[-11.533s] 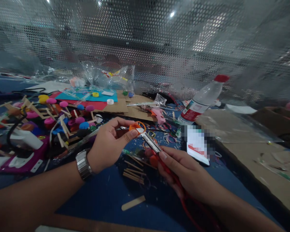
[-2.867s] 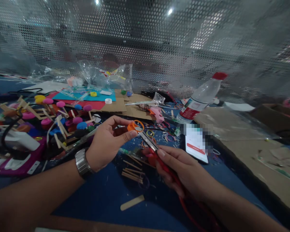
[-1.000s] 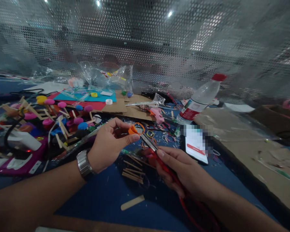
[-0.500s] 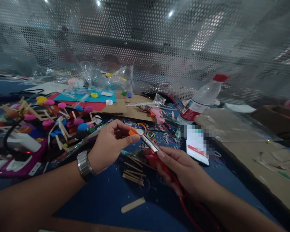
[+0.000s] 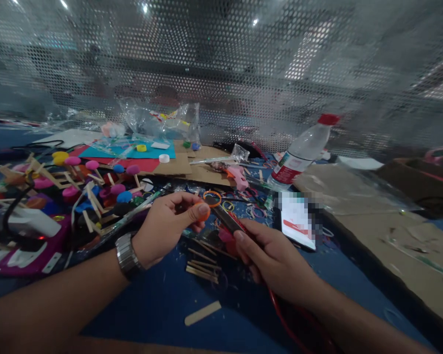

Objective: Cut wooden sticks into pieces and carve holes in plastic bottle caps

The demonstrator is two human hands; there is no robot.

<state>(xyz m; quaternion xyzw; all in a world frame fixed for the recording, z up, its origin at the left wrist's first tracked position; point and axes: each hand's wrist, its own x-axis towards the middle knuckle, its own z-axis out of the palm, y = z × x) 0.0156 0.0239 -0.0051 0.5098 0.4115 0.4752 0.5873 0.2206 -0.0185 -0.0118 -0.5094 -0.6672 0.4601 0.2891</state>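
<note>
My left hand [image 5: 166,226] pinches a small orange cap-like piece [image 5: 204,212] between thumb and fingers. A thin orange ring [image 5: 220,199] stands up beside that piece; whether the two are joined, I cannot tell. Closed around a pair of red-handled scissors [image 5: 227,219] is my right hand [image 5: 276,255], gripping them close to the blades. The blades look shut and point up and left, their tip at the ring's lower edge. Red handle loops [image 5: 276,307] trail below the right palm, partly hidden by the hand and forearm.
Wooden sticks [image 5: 203,314] lie on the blue table below my hands. A purple glue gun [image 5: 29,250] and colourful stick pieces crowd the left. To the right are a phone [image 5: 297,223], a tilted-looking bottle [image 5: 295,160] and cardboard [image 5: 384,246]. Perforated metal stands behind.
The scissor blades have turned, so their face shows dark instead of shiny. My left fingers have shifted around the orange piece. The whole view has moved slightly.
</note>
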